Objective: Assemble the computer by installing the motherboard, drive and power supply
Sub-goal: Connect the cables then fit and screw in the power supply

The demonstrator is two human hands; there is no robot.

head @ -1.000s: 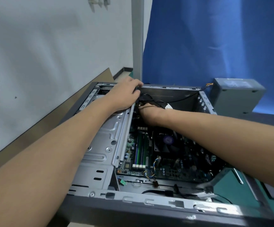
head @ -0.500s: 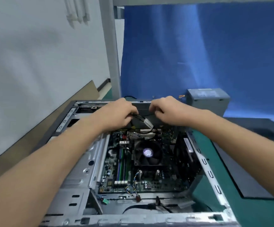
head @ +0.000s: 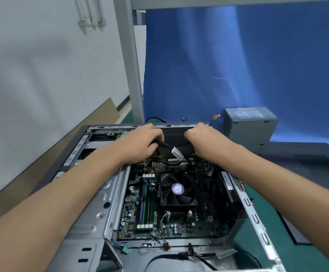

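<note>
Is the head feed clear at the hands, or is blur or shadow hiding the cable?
Head view: even light, no glare; black cable and white tag sharp by the left hand; dim under the right hand; wide-angle skews the grey post.

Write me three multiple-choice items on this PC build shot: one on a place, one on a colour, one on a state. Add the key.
1. Where does the power supply stand?
A. inside the computer case
B. outside the case, beyond its far right corner
C. on the floor

2. What colour is the backdrop cloth?
A. red
B. blue
C. yellow

3. What state is the motherboard in?
A. lying flat inside the case
B. propped against the wall
C. held in the air

Key:
1 B, the grey box stands clear of the case's walls.
2 B, the cloth hanging behind the case is blue.
3 A, the board lies in the case bottom with its CPU fan facing up.
</note>
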